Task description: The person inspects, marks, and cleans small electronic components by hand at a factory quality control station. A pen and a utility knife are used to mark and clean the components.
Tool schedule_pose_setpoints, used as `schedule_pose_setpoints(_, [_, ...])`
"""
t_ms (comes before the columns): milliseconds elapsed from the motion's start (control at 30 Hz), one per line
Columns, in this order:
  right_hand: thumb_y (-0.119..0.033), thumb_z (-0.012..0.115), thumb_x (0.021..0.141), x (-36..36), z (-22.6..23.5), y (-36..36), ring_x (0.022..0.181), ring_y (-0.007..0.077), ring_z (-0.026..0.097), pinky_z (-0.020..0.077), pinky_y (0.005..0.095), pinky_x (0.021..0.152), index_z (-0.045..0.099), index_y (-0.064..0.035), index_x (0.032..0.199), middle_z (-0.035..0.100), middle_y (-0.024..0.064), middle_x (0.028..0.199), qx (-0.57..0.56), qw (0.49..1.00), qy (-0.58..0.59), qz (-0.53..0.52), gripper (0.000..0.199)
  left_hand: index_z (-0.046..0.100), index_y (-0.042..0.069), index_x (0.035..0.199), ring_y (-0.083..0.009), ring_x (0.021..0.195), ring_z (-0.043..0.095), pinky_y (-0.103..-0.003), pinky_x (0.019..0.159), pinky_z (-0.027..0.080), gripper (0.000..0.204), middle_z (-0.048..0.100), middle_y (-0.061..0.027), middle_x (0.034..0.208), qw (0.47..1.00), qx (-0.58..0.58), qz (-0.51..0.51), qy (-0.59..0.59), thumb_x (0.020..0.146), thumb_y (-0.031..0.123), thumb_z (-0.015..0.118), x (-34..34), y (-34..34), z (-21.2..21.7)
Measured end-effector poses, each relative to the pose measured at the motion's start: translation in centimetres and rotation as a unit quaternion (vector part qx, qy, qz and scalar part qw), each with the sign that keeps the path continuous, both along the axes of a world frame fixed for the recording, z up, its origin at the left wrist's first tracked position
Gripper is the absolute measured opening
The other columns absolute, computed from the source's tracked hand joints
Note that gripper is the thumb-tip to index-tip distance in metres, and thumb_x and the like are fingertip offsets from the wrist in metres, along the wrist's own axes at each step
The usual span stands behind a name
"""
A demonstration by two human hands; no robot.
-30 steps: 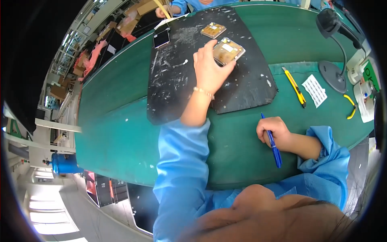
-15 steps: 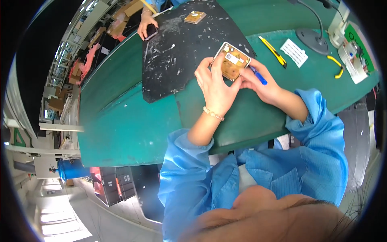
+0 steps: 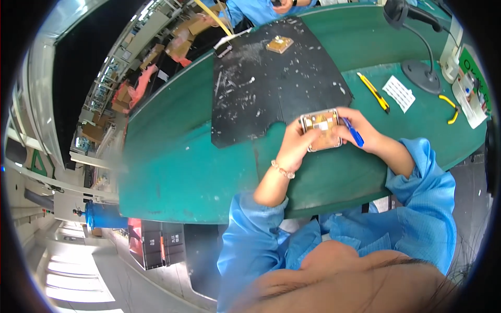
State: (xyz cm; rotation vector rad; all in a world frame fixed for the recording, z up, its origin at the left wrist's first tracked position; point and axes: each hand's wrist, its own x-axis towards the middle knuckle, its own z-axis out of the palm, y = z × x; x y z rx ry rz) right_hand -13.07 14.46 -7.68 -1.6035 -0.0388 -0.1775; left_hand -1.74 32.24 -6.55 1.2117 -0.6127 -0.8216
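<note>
A square gold-coloured module (image 3: 322, 125) with a pale rim and a white label is held between my two hands above the green table. My left hand (image 3: 294, 147) grips its left side, the thumb lying over its face. On the other side, my right hand (image 3: 361, 125) closes on the module's right edge, also with its thumb on the face. A blue pen (image 3: 353, 133) is tucked in the fingers of that right hand and slants down. The module's underside and the fingertips behind it are hidden.
A black mat (image 3: 271, 83) bears a second gold-coloured module (image 3: 279, 44) and a small dark device (image 3: 223, 49). To the right lie a yellow cutter (image 3: 374, 93), a white label sheet (image 3: 399, 94), yellow pliers (image 3: 450, 108) and a scanner stand (image 3: 420, 76). Another person (image 3: 261, 10) is across the table.
My hands have brought the module closer to me and levelled it, and my left thumb has come onto its face. The other person's hand has let go of the small dark device.
</note>
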Motion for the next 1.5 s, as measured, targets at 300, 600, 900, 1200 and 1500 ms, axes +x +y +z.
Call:
schedule_pose_setpoints(300, [-0.034,0.034,0.104,-0.2,1.4,0.1,0.07,0.0078,0.053,0.0417,0.0201,0.059,0.044,-0.0065,0.125,0.056,0.0022,0.088,-0.037,0.99,-0.028,-0.134,0.036,0.062,-0.002,0.102,-0.0083,0.082,0.06,-0.025,0.073,0.051,0.021,0.066,-0.0034,0.093,0.98,0.029,0.158,-0.114,0.082,0.003,0.067,1.8,-0.5,-0.6])
schedule_pose_setpoints(600, [-0.015,0.053,0.097,0.4,-0.3,0.3,0.066,0.006,0.05,0.0401,0.0225,0.058,0.051,-0.0043,0.091,0.05,-0.0001,0.073,-0.063,0.993,-0.023,-0.099,0.012,0.061,-0.003,0.101,-0.0091,0.078,0.062,-0.025,0.066,0.052,0.02,0.066,-0.0051,0.09,0.979,0.104,0.134,-0.114,0.082,0.001,0.066,1.7,-0.8,-0.5])
schedule_pose_setpoints(900, [-0.014,0.057,0.095,0.4,-0.5,0.6,0.06,0.0061,0.049,0.0383,0.0228,0.055,0.044,-0.0056,0.081,0.049,0.0006,0.068,-0.128,0.985,-0.044,-0.103,0.021,0.061,-0.004,0.1,-0.0081,0.075,0.061,-0.024,0.063,0.05,0.02,0.066,-0.0052,0.087,0.972,0.121,0.128,-0.153,0.082,0.003,0.066,1.5,-0.7,-0.5])
schedule_pose_setpoints(1200, [-0.012,0.056,0.095,0.8,-0.9,0.7,0.061,0.0063,0.05,0.0385,0.0231,0.055,0.044,-0.0052,0.081,0.048,0.001,0.068,-0.138,0.983,-0.055,-0.105,0.021,0.061,-0.003,0.097,-0.0069,0.072,0.059,-0.024,0.061,0.049,0.019,0.066,-0.0046,0.084,0.972,0.117,0.135,-0.153,0.081,0.005,0.067,1.7,-0.9,-0.6])
schedule_pose_setpoints(1500, [-0.013,0.055,0.096,0.8,-1.1,0.7,0.061,0.0054,0.051,0.0371,0.0223,0.054,0.045,-0.0059,0.082,0.051,0.0006,0.067,-0.172,0.976,-0.07,-0.117,0.018,0.061,-0.003,0.098,-0.0072,0.071,0.06,-0.024,0.06,0.049,0.019,0.066,-0.0048,0.084,0.97,0.129,0.134,-0.154,0.081,0.004,0.067,1.7,-0.7,-0.5])
